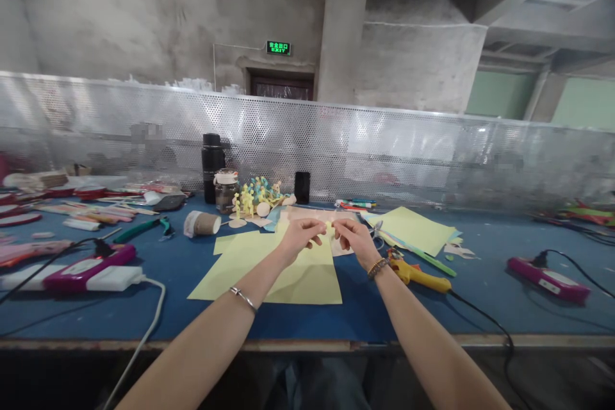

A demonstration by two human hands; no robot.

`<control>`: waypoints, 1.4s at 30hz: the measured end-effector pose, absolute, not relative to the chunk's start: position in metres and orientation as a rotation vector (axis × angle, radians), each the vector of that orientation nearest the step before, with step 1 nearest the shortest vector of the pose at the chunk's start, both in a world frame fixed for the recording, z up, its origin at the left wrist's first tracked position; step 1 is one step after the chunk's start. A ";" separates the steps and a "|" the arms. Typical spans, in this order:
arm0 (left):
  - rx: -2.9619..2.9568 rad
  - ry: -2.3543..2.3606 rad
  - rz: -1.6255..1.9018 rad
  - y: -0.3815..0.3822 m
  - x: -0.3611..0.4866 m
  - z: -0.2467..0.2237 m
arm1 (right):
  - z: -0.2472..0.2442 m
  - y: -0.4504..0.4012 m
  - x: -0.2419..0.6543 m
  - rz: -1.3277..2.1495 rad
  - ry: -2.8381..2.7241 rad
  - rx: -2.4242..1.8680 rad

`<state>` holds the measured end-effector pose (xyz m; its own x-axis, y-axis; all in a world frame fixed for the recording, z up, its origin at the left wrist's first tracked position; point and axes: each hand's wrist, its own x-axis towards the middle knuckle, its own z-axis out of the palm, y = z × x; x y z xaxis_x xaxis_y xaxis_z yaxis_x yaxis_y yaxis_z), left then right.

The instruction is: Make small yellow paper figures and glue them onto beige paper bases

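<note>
My left hand (303, 237) and my right hand (353, 238) are raised over the table with thumbs and fingertips pinched close together. Between them is a small yellow paper piece (330, 229), held from both sides; its exact shape is too small to make out. Below the hands lie pale yellow paper sheets (240, 275). Just right of my right hand are scissors (378, 238), partly hidden, and a yellow glue gun (425, 277) with a black cord. Yellow and blue paper figures (254, 197) stand behind my left hand.
A paper cup (204, 224) lies on its side near a jar (225, 191) and a black bottle (212, 166). A phone (302, 187) leans against the perforated metal screen (408, 154). Purple power strips (548, 280) with cords sit at both sides; green pliers (139, 229) lie left.
</note>
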<state>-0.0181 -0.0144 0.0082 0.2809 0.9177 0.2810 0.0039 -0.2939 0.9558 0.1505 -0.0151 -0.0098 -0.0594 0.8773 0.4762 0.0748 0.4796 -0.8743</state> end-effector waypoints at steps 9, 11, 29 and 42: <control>1.543 0.856 1.200 -0.012 -0.018 0.005 | -0.016 -0.007 0.151 0.698 -1.554 -0.948; 1.556 0.851 1.210 -0.012 -0.017 0.004 | -0.016 -0.008 0.151 0.691 -1.544 -0.952; 1.634 0.866 1.259 -0.012 -0.016 0.003 | -0.013 -0.013 0.149 0.744 -1.518 -0.893; 1.781 0.859 1.318 -0.018 -0.016 0.007 | -0.009 -0.018 0.148 0.797 -1.523 -0.891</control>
<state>-0.0161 -0.0183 0.0074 0.2461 0.8504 0.4650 0.0818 -0.4962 0.8643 0.1480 -0.0180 -0.0093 -0.0701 0.8759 0.4774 0.1073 0.4825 -0.8693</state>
